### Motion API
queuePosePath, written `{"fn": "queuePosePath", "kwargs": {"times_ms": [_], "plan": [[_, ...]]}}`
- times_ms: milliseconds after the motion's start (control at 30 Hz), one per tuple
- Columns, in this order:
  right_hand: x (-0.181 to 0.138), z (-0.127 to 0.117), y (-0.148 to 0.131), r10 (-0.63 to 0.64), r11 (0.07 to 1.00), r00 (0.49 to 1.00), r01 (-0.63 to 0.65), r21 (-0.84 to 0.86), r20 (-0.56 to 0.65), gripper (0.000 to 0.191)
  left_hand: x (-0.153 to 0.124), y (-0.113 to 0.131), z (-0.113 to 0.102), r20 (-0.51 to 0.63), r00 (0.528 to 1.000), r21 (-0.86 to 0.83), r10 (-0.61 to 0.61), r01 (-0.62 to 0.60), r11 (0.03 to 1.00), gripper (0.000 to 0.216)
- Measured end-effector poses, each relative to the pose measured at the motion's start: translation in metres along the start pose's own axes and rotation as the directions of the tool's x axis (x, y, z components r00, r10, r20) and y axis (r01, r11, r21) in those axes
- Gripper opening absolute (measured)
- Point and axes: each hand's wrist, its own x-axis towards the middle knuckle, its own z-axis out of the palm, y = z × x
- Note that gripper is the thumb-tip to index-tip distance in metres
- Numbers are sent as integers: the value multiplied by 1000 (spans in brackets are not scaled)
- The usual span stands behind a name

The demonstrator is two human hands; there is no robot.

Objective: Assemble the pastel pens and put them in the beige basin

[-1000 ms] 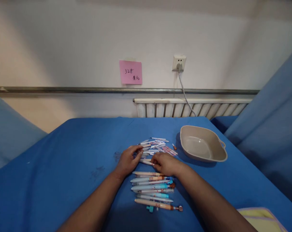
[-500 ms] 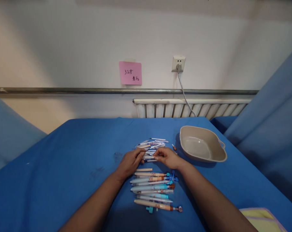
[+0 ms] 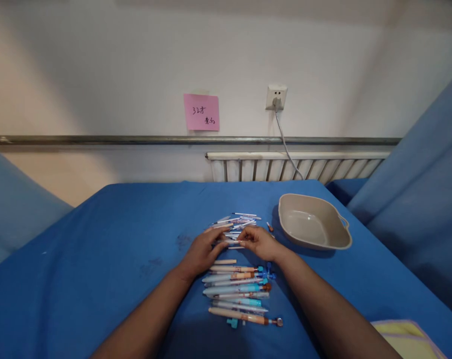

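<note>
Between my two hands lies a slim, pale pen piece [image 3: 232, 242], level and pinched from both ends. My left hand [image 3: 205, 250] closes on its left end with thumb and fingers. The fingertips of my right hand [image 3: 259, 243] are closed at its right end. Whether it is a refill or a barrel is too small to tell. Just beyond is a loose pile of thin white refills [image 3: 244, 224] and pen parts. Nearer to me, pens [image 3: 233, 289] in blue, peach and clear lie side by side in a column, a peach pen [image 3: 237, 316] closest.
A beige basin [image 3: 312, 222] stands right of the pile, with a small brown pen part [image 3: 270, 227] beside it. Small blue pieces [image 3: 269, 273] lie by the pens' right ends. A yellow cloth [image 3: 405, 339] is at lower right. Blue cloth [image 3: 110, 259] covers the table, with the wall behind.
My left thumb and fingers have shifted slightly on the pen piece, showing a thinner part between my hands. My right hand has hardly moved. The pens and basin stay put.
</note>
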Motion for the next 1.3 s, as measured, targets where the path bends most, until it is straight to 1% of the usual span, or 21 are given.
{"fn": "queuePosePath", "kwargs": {"times_ms": [67,133,200,333,367,433,500,567,633,700,767,833,967,1033,1100,1167,1200,1233,1300], "plan": [[0,-2,0,-11,999,1000,11,-31,-4,7,0,-5,-2,-22,996,39,-89,90,995,34],[0,-6,0,-17,997,1000,16,-70,-12,7,1,-11,-6,-79,975,71,-207,213,975,38],[0,-11,1,-18,994,1000,15,-108,-22,7,1,-15,-10,-115,954,63,-276,284,957,40],[-1,-23,4,-17,979,999,9,-202,-37,5,1,-18,-13,-76,963,61,-259,264,963,39],[-2,-26,4,-16,973,999,7,-231,-37,5,1,-18,-13,-83,963,72,-255,261,963,38],[-3,-32,4,-11,960,1000,3,-282,-27,7,1,-20,-13,-135,954,79,-266,278,957,38],[-5,-36,3,0,950,1000,-1,-313,-1,7,1,-22,-14,-213,933,53,-291,309,950,39],[-7,-37,2,12,949,999,1,-316,39,7,2,-24,-15,-286,905,13,-314,331,944,40],[-8,-36,1,20,953,996,8,-302,89,6,3,-23,-16,-324,892,-16,-315,327,945,40],[-8,-34,0,25,959,991,14,-282,133,5,2,-19,-14,-295,913,-28,-281,286,958,38],[-8,-33,1,32,965,988,10,-263,153,4,0,-14,-12,-207,951,-37,-229,226,973,36],[-8,-34,1,42,971,987,-4,-238,155,4,-1,-9,-10,-109,975,-47,-193,189,981,34],[-8,-37,-1,58,986,985,-31,-162,161,9,-3,-6,-11,30,986,-44,-162,164,986,31],[-8,-35,-5,52,991,988,-34,-126,142,12,-2,-6,-13,89,985,-31,-144,148,989,29],[-7,-30,-9,43,985,993,-24,-171,112,14,-2,-8,-16,125,983,-9,-134,137,991,28],[-6,-25,-13,30,954,994,4,-301,109,15,-2,-10,-19,126,983,5,-136,137,991,28],[-7,-23,-14,28,932,993,17,-363,117,14,-2,-13,-21,109,984,5,-144,144,990,28],[-7,-22,-14,27,913,992,27,-406,127,13,-2,-15,-23,75,985,-1,-157,158,988,29],[-8,-21,-14,32,898,990,33,-439,140,11,-2,-22,-24,-46,978,-19,-202,201,979,30]]}}
